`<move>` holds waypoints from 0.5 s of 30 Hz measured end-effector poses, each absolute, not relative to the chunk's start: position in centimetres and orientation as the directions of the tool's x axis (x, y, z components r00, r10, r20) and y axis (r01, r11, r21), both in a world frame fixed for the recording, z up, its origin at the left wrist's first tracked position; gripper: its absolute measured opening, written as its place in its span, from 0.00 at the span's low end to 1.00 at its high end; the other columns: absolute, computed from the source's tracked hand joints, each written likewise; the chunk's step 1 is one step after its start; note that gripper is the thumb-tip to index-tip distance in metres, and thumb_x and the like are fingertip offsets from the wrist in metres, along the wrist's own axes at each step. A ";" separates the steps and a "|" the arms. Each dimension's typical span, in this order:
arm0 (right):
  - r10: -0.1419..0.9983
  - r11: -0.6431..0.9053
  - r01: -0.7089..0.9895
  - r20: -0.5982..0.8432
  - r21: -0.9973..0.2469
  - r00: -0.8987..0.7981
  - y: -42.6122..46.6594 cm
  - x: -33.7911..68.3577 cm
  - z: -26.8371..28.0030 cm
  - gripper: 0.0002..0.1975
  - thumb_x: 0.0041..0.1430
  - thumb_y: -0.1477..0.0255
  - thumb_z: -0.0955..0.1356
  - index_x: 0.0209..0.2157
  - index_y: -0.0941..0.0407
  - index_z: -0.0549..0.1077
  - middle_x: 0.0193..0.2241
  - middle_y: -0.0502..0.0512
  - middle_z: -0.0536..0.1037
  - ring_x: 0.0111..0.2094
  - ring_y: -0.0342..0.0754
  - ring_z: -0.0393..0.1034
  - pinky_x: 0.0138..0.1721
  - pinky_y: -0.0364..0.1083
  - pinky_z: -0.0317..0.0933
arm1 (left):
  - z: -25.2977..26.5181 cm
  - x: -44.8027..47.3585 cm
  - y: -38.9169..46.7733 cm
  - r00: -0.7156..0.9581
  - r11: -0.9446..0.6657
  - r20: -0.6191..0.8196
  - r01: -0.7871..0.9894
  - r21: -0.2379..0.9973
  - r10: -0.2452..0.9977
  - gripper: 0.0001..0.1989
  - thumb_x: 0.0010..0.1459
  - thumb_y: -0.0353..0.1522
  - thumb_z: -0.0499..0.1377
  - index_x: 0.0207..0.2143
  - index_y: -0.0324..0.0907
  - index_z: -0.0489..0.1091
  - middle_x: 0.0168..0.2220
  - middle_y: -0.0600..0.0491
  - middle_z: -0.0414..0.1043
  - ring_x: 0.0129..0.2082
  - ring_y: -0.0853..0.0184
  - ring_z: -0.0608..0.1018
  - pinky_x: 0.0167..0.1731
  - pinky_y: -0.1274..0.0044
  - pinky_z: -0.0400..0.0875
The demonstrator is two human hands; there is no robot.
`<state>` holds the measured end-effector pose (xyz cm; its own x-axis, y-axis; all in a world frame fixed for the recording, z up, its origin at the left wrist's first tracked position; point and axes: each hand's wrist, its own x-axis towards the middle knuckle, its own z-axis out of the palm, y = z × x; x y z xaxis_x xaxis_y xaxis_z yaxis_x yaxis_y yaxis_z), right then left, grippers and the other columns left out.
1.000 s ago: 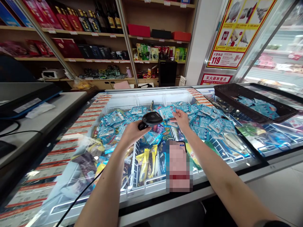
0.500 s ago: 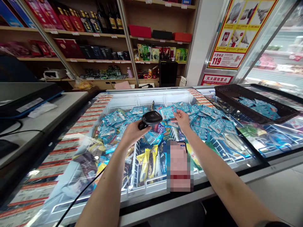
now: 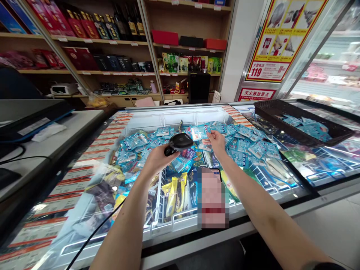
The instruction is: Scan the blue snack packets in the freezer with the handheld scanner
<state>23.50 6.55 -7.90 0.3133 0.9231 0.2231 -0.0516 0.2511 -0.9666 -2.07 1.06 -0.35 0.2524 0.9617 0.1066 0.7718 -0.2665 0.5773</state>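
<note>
A black corded barcode scanner (image 3: 181, 141) is in my left hand (image 3: 159, 159), the fingers wrapped round its handle. Its head points right, toward a small blue packet (image 3: 198, 132) that my right hand (image 3: 216, 142) pinches by its right end. Packet and scanner head are close but apart. Many similar blue packets (image 3: 244, 144) lie spread on the freezer's glass top (image 3: 92, 176) beneath and around both hands. Nearer to me, between my forearms, a phone (image 3: 213, 198) with a blurred-out screen lies on the glass.
Under the glass, wire baskets hold yellow-wrapped ice creams (image 3: 174, 191). A dark plastic basket (image 3: 267, 112) with more blue packets stands at the right. The scanner's cable (image 3: 95, 232) runs down past my left forearm. A white counter (image 3: 81, 123) stands at the left; shelves rise behind.
The blue packet in my right hand has tilted slightly and its face catches more light beside the scanner. Both hands stay almost in place; the view has shifted very slightly.
</note>
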 end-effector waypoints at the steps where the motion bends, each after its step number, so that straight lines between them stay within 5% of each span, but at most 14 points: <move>1: 0.923 0.247 -0.049 0.219 -0.968 0.315 6.6 23.5 -7.9 0.21 0.49 0.54 0.67 0.38 0.54 0.67 0.24 0.48 0.75 0.28 0.53 0.77 0.29 0.50 0.72 | -0.4 -2.1 1.1 0.250 -0.264 0.106 0.771 0.580 0.963 0.22 0.49 0.50 0.57 0.32 0.42 0.72 0.23 0.53 0.72 0.23 0.65 0.73 0.20 0.78 0.56; 11: 0.914 0.286 -0.077 0.249 -0.955 0.320 6.5 23.6 -7.9 0.18 0.51 0.56 0.67 0.38 0.55 0.66 0.26 0.49 0.73 0.29 0.52 0.77 0.30 0.50 0.72 | -0.6 -2.3 1.2 0.213 -0.225 0.098 0.725 0.651 0.972 0.21 0.48 0.50 0.58 0.34 0.42 0.72 0.20 0.55 0.71 0.21 0.65 0.74 0.20 0.78 0.58; 15: 0.886 0.289 0.051 0.287 -0.956 0.365 6.1 24.0 -6.5 0.23 0.55 0.57 0.63 0.48 0.55 0.63 0.28 0.51 0.73 0.30 0.53 0.76 0.29 0.49 0.71 | -0.6 -2.6 1.2 0.129 -0.186 0.134 0.692 0.697 0.983 0.23 0.47 0.50 0.59 0.34 0.40 0.72 0.19 0.56 0.71 0.20 0.65 0.74 0.20 0.78 0.61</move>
<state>24.05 6.08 -6.50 0.3651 0.8857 0.2869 0.0507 0.2887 -0.9561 -2.58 1.22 -0.55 0.1286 0.9826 0.1340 0.6922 -0.1856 0.6974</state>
